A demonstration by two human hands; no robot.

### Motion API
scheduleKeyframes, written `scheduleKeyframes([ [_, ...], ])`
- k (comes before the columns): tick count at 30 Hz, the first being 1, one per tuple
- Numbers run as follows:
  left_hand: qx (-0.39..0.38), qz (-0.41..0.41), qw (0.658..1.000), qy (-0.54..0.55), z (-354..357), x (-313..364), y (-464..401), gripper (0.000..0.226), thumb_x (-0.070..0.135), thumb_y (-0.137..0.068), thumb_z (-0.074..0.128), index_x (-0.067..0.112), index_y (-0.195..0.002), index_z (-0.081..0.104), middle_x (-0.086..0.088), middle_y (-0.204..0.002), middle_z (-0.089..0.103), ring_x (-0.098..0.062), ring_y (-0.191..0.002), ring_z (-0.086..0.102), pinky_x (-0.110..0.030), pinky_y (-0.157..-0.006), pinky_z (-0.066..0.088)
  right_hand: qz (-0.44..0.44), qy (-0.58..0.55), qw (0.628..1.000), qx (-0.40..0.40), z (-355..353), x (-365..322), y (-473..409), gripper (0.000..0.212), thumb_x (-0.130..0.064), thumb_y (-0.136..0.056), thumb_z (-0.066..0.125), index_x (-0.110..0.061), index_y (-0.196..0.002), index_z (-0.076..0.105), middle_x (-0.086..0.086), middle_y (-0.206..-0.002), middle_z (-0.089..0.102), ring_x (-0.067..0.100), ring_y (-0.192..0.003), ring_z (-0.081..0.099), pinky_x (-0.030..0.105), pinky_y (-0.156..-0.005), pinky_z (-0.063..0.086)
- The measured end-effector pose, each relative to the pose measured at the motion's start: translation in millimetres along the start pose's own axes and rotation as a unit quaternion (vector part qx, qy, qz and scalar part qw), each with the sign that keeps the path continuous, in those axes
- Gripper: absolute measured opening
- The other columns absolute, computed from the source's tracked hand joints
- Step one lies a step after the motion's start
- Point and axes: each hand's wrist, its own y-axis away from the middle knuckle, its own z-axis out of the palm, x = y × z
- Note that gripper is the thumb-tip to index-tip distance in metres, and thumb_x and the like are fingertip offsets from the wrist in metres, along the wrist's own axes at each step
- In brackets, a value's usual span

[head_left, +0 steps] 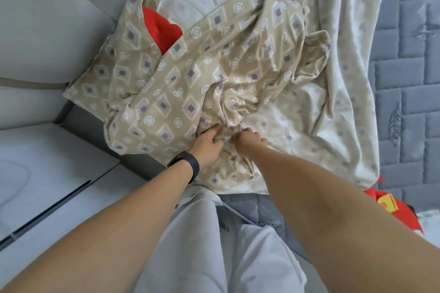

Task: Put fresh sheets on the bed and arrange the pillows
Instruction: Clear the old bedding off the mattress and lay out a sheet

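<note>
A beige sheet printed with diamonds and circles lies crumpled over the bare grey quilted mattress; its pale underside shows to the right. A red pillow pokes out of a fold at the upper left. My left hand, with a black band on its wrist, grips a bunched fold of the sheet near its front edge. My right hand grips the same bunch right beside it.
A grey padded headboard stands at the left, with a white bedside surface below it. A red item with a yellow patch lies on the mattress at the right. My legs in light trousers kneel at the bottom.
</note>
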Motion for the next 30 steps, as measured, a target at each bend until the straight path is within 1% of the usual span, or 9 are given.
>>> scheduleKeyframes([
  [3,0.003,-0.006,1.000,0.011,1.2,5.9,8.6,0.060,0.026,-0.101,0.047,0.031,-0.157,0.027,0.004,-0.155,0.040,-0.019,-0.134,0.045,-0.022,-0.098,0.035,0.019,-0.107,0.990,0.095,-14.6,6.8,9.0,0.031,-0.008,-0.092,0.042,-0.020,-0.101,0.069,0.003,-0.096,0.065,0.030,-0.102,0.059,0.038,-0.091,0.035],
  [10,0.005,-0.003,1.000,-0.005,13.3,39.2,50.3,0.048,0.021,-0.101,0.046,0.027,-0.149,0.042,-0.004,-0.133,0.057,-0.029,-0.121,0.056,-0.037,-0.102,0.045,0.013,-0.211,0.974,0.083,-54.7,36.4,71.5,0.023,-0.016,-0.093,0.056,-0.010,-0.115,0.055,0.008,-0.102,0.063,0.029,-0.095,0.062,0.034,-0.075,0.050],
  [11,0.002,0.000,1.000,-0.011,16.1,45.7,58.2,0.051,0.020,-0.102,0.045,0.026,-0.152,0.037,-0.007,-0.127,0.061,-0.028,-0.111,0.060,-0.036,-0.094,0.049,0.023,-0.188,0.980,0.067,-60.3,45.1,84.5,0.007,-0.012,-0.092,0.057,-0.007,-0.096,0.056,0.006,-0.090,0.060,0.028,-0.091,0.060,0.033,-0.073,0.050],
  [14,-0.018,-0.002,0.999,-0.035,29.5,68.9,91.1,0.056,0.021,-0.104,0.042,0.030,-0.157,0.027,-0.008,-0.097,0.064,-0.016,-0.060,0.050,-0.025,-0.055,0.043,0.048,-0.146,0.986,0.059,-78.0,80.0,135.7,0.027,0.000,-0.094,0.052,-0.008,-0.068,0.049,0.003,-0.076,0.052,0.025,-0.085,0.064,0.026,-0.066,0.048],
  [17,-0.049,-0.015,0.998,-0.041,52.4,96.1,125.8,0.050,0.025,-0.105,0.042,0.026,-0.154,0.035,-0.008,-0.142,0.054,-0.018,-0.088,0.060,-0.029,-0.077,0.051,0.023,-0.187,0.975,0.119,-86.3,125.7,180.7,0.013,0.001,-0.092,0.058,-0.007,-0.081,0.059,0.004,-0.103,0.065,0.023,-0.101,0.065,0.020,-0.077,0.049],
  [19,-0.060,-0.030,0.997,-0.041,79.2,116.9,155.6,0.045,0.030,-0.105,0.043,0.024,-0.149,0.043,-0.003,-0.144,0.052,-0.023,-0.111,0.059,-0.038,-0.095,0.051,0.011,-0.433,0.889,0.148,-87.2,155.3,215.6,0.019,0.000,-0.095,0.050,-0.009,-0.084,0.062,0.002,-0.091,0.062,0.022,-0.095,0.061,0.015,-0.064,0.046],
  [22,-0.068,-0.039,0.997,0.026,120.1,148.7,190.4,0.037,0.047,-0.103,0.042,0.022,-0.125,0.058,-0.003,-0.123,0.065,-0.021,-0.094,0.065,-0.040,-0.090,0.054,-0.034,-0.677,0.710,0.190,-83.9,187.2,276.3,0.030,-0.001,-0.098,0.038,-0.011,-0.089,0.065,0.001,-0.076,0.059,0.014,-0.069,0.057,0.016,-0.049,0.044],
  [26,-0.012,0.003,0.975,0.224,173.4,185.5,230.2,0.042,0.053,-0.099,0.039,0.017,-0.092,0.059,-0.002,-0.077,0.056,-0.016,-0.051,0.044,-0.023,-0.049,0.038,-0.163,-0.694,0.671,0.205,-65.3,213.0,354.9,0.038,-0.003,-0.104,0.034,-0.015,-0.079,0.060,0.001,-0.063,0.058,0.007,-0.049,0.055,0.018,-0.048,0.046],
  [30,-0.004,0.055,0.858,0.511,197.4,198.6,245.4,0.053,0.050,-0.096,0.041,0.006,-0.095,0.071,-0.012,-0.086,0.070,-0.027,-0.072,0.065,-0.030,-0.062,0.055,-0.267,-0.693,0.636,0.210,-47.8,246.4,391.6,0.035,0.007,-0.095,0.039,-0.012,-0.079,0.064,0.002,-0.062,0.061,0.012,-0.050,0.056,0.025,-0.049,0.046],
])
